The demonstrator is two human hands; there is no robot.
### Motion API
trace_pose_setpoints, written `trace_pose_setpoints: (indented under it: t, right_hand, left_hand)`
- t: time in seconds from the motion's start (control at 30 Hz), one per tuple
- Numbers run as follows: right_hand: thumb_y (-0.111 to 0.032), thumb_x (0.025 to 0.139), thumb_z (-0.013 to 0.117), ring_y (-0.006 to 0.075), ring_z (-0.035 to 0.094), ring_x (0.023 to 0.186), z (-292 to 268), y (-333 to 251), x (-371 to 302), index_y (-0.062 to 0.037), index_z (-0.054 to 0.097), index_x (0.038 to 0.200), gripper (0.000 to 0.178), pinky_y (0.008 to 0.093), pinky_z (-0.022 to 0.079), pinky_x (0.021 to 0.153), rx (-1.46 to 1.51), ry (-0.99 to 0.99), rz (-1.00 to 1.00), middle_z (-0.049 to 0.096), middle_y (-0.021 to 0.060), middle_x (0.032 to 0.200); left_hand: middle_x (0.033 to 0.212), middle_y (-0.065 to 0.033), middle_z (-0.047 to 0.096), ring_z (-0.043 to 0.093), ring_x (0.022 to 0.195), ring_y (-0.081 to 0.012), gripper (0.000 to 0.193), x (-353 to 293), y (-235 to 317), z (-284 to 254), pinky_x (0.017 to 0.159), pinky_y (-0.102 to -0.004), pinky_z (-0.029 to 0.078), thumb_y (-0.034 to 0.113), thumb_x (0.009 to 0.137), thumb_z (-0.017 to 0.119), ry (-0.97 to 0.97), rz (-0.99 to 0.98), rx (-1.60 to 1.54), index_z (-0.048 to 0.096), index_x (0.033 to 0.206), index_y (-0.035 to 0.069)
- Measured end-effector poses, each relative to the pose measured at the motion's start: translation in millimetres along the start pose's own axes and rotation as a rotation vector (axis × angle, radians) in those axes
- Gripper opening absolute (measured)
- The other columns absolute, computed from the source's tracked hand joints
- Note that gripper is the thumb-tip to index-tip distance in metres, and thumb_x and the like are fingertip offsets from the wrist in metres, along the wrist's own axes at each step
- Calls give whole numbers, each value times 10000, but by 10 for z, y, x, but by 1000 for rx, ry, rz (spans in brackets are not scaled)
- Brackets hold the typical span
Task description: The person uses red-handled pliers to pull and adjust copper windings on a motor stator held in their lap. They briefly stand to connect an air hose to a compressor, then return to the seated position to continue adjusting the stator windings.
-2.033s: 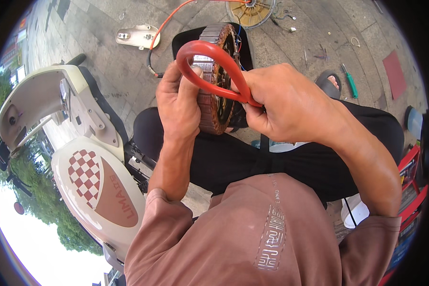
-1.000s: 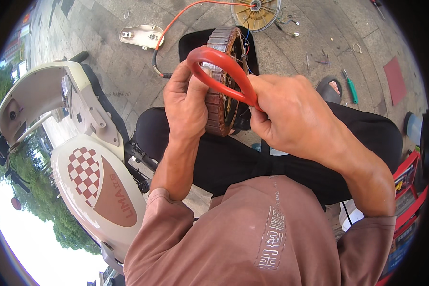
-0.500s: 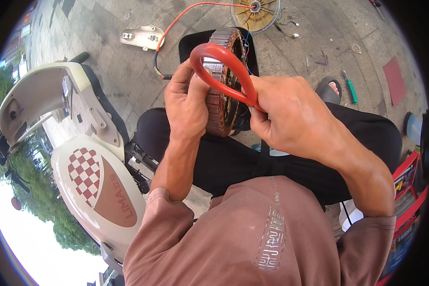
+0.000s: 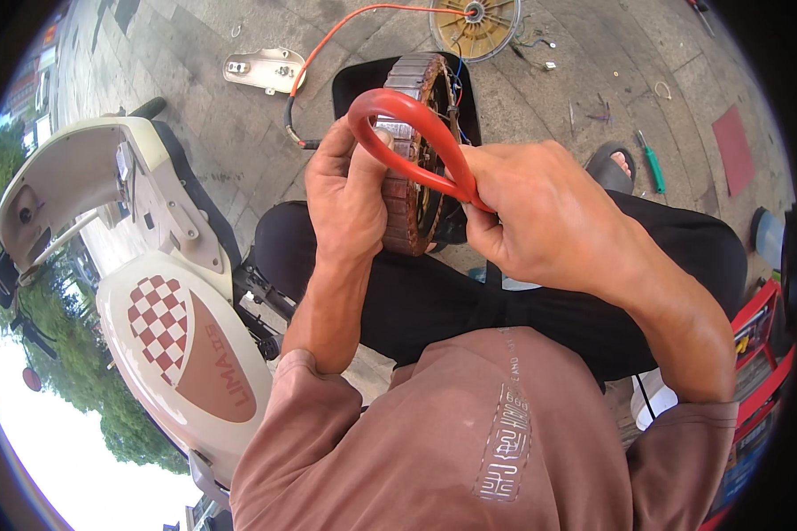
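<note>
A ring-shaped motor stator [image 4: 405, 208] stands on edge between my knees, its rim ribbed with metal and brownish. My left hand [image 4: 345, 199] grips its left side, with the thumb up on the rim beside the red loop. My right hand [image 4: 553, 217] is closed around the joined ends of a thick red loop-shaped tool [image 4: 398, 102]. That loop leans across the stator's upper face, near my left thumb. Whatever lies beyond its ends is hidden in my right fist. Thin blue and red wires [image 4: 457, 84] hang at the stator's far side.
Behind the stator is a black seat-like surface [image 4: 354, 84]. A round hub cover [image 4: 496, 35] with an orange cable [image 4: 354, 16] and a cream plate [image 4: 264, 69] lie on the paving. A cream scooter [image 4: 199, 416] is at left. At right are a green-handled tool [image 4: 652, 168], reddish sheet [image 4: 733, 150] and red toolbox [image 4: 757, 358].
The red loop has dipped slightly and shifted a little left over the stator. Both hands keep their grips almost unmoved.
</note>
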State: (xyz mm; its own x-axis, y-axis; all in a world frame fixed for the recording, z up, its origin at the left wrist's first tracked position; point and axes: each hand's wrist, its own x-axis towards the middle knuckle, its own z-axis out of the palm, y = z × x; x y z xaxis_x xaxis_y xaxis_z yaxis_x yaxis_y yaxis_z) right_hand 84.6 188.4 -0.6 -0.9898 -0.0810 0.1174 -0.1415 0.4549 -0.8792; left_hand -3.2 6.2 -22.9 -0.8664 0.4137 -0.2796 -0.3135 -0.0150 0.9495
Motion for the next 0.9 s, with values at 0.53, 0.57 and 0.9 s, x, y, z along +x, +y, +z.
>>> trace_pose_setpoints:
  t: [0.53, 0.57, 0.9]
  right_hand:
    - [47, 705, 641, 405, 602, 707, -23, 47, -16, 10, 584, 962, 266, 452, 478, 594, 19, -18, -5, 601, 174, 758]
    - [45, 705, 642, 406, 600, 706, -29, 39, -18, 7, 583, 959, 264, 452, 478, 592, 13, -13, -4, 598, 173, 758]
    - [-156, 737, 721, 267, 656, 682, -26, 37, -25, -80, 554, 845, 212, 396, 529, 529, -359, -10, -111, 581, 69, 761]
  left_hand:
    - [1109, -99, 680, 657, 960, -127, 330, -6, -26, -16, 855, -271, 538, 138, 977, 617, 4, 9, -1, 606, 1248, -50]
    - [1116, -103, 679, 658, 962, -129, 339, -10, -25, -12, 856, -273, 538, 139, 978, 616, 10, 5, 4, 600, 1259, -51]
    - [1193, -156, 653, 672, 994, -174, 400, -12, 18, 21, 869, -301, 567, 78, 974, 575, -34, -43, -115, 527, 1345, -64]
